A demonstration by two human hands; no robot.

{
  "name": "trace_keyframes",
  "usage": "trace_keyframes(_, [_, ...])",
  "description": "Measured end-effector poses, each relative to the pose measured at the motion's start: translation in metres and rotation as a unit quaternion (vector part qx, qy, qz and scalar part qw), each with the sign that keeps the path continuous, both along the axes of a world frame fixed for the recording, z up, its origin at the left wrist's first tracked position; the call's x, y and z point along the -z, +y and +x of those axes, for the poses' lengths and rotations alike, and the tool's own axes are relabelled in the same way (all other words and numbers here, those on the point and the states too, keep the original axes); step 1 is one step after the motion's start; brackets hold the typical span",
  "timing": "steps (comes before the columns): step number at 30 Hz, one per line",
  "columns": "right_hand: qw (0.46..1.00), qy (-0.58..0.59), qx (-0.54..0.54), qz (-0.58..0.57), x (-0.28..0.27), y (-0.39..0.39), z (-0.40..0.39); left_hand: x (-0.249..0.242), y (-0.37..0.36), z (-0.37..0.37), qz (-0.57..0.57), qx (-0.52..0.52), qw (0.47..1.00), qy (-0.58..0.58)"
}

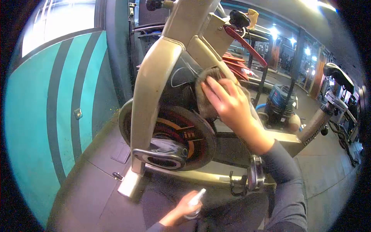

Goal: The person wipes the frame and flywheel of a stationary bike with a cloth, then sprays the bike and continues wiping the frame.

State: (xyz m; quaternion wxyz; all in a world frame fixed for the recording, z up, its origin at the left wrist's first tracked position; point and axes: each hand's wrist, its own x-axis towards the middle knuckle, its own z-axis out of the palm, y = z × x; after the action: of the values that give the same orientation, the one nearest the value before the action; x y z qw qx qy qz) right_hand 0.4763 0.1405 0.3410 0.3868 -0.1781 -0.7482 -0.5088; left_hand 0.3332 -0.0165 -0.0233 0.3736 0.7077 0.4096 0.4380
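An exercise bike with a beige frame point(150, 87) stands in front of me, its dark flywheel point(201, 149) low between the frame tubes. My right hand point(230, 98) presses a grey-brown cloth point(206, 108) against the frame near the upper diagonal tube. Its fingers are bent over the cloth. Lower down, close to my lap, my left hand point(187, 205) is wrapped round a spray bottle point(196, 199) with a white nozzle. Most of the bottle is hidden by the fingers. A pedal point(256, 174) hangs below my right forearm.
A teal wall with dark stripes point(65, 92) runs along the left. Behind the bike stands a blue and black vacuum cleaner point(281, 102) with a blue hose. The bike's black saddle point(338, 75) is at the right. Red step-like pieces point(235, 63) are stacked behind the frame.
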Motion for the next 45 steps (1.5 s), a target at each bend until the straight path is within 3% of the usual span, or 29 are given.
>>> trace_keyframes(4, [0.998, -0.017, 0.034, -0.044, 0.030, -0.017, 0.041, 0.005, -0.001, 0.000, 0.013, -0.005, 1.000, -0.018])
trace_keyframes(8, [0.983, -0.013, 0.003, -0.184, 0.027, -0.036, 0.060, -0.001, -0.003, 0.002, 0.007, -0.010, 1.000, 0.000])
trace_keyframes(13, [0.994, 0.032, -0.094, -0.052, -0.042, -0.026, 0.012, 0.001, 0.000, 0.006, 0.028, -0.001, 0.999, 0.020])
trace_keyframes(16, [0.994, 0.015, -0.095, -0.058, -0.063, -0.001, -0.031, 0.004, -0.002, 0.004, 0.015, -0.001, 1.000, 0.025])
trace_keyframes(23, [1.000, 0.006, 0.003, -0.005, -0.021, 0.013, -0.022, 0.001, -0.003, -0.001, 0.024, -0.017, 0.999, -0.013])
trace_keyframes(26, [0.999, -0.010, 0.036, -0.003, -0.001, 0.001, 0.002, 0.003, 0.001, -0.004, -0.001, -0.016, 0.999, 0.042])
trace_keyframes(29, [0.996, -0.029, 0.079, -0.016, 0.018, -0.011, 0.028, -0.004, -0.001, -0.003, -0.019, -0.027, 0.999, -0.025])
trace_keyframes(34, [0.993, -0.040, 0.089, -0.072, 0.042, -0.028, 0.063, -0.001, -0.003, -0.005, 0.004, -0.017, 1.000, -0.018])
trace_keyframes(38, [0.981, -0.020, 0.032, -0.192, 0.010, -0.049, 0.062, 0.002, -0.002, -0.004, 0.020, 0.002, 1.000, -0.015])
trace_keyframes(42, [0.996, 0.002, -0.050, -0.075, -0.046, -0.037, 0.011, -0.002, -0.002, 0.001, 0.004, -0.019, 0.999, 0.049])
trace_keyframes(45, [0.995, -0.016, -0.070, -0.068, -0.060, -0.005, -0.030, -0.002, -0.005, 0.001, 0.012, -0.013, 1.000, -0.002])
